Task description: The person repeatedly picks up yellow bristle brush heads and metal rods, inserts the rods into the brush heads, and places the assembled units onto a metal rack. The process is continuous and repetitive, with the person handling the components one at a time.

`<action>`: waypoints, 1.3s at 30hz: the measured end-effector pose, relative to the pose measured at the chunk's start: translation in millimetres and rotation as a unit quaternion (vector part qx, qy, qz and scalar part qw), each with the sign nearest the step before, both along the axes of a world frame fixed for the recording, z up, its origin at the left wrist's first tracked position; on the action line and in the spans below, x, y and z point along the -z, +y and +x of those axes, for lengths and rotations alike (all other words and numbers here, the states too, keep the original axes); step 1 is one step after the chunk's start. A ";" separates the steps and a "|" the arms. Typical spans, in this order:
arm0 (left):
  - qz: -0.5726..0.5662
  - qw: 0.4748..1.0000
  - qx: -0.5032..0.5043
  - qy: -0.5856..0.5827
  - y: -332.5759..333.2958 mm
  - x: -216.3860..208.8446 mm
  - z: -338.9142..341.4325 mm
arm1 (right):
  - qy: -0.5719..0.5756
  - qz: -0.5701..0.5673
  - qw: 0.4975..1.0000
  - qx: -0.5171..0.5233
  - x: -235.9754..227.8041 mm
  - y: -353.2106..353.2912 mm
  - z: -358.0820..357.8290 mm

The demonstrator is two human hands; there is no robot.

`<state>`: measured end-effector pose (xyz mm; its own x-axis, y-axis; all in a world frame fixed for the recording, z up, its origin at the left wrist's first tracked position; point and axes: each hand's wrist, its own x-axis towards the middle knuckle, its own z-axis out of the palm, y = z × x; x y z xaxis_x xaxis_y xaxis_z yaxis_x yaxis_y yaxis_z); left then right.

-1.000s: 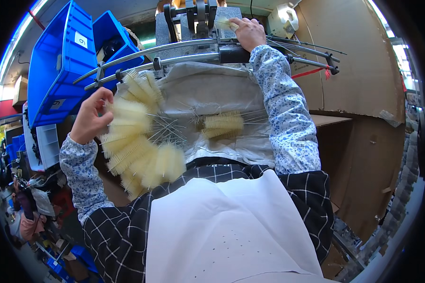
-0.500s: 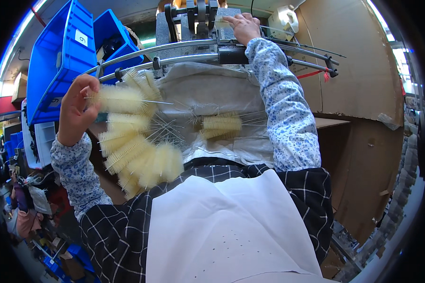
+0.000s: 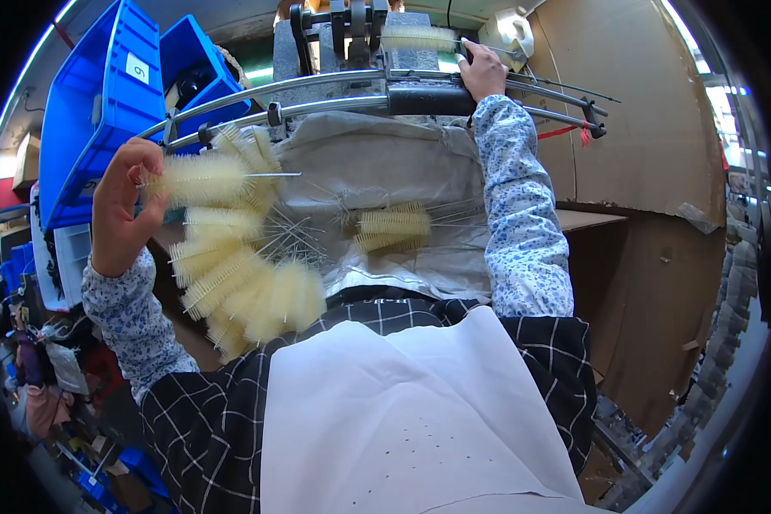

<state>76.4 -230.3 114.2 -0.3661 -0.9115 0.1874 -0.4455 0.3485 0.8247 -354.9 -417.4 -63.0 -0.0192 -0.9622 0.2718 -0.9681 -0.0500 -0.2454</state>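
Observation:
My left hand [image 3: 128,201] is closed, its thumb and fingertips at the left end of a pale yellow twisted-wire brush [image 3: 201,178]. The brush lies level, its bare wire stem pointing right. Beneath and beside it several like brushes [image 3: 231,283] fan out in a heap, stems toward the middle. At the machine [image 3: 343,51] my right hand [image 3: 483,70] has its fingertips at the right end of a second brush [image 3: 420,38], where the wire stem begins. That brush lies across the machine's front. A smaller group of brushes [image 3: 394,228] rests on the cloth, stems to the right.
Curved metal rails [image 3: 317,107] with a black sleeve [image 3: 428,98] cross in front of the machine. Blue bins [image 3: 103,111] stand at the left. Cardboard [image 3: 642,111] walls the right side, near a white jug [image 3: 512,32]. A grey cloth [image 3: 377,158] covers the work area.
My right hand has moved right along the machine, and the brush there now shows along its length. My left hand still holds its brush in nearly the same place.

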 end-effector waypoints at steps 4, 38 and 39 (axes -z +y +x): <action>-0.026 1.000 0.009 0.011 -0.5 -3.9 0.6 | -0.007 -0.030 0.999 -0.019 5.3 -2.1 14.2; -0.006 1.000 0.000 0.028 -1.0 4.3 13.6 | -0.052 0.084 0.994 -0.044 -5.0 -32.8 -18.2; 0.008 0.999 -0.011 0.031 1.0 -4.1 5.3 | -0.014 0.058 0.998 -0.031 -5.2 -44.2 -19.5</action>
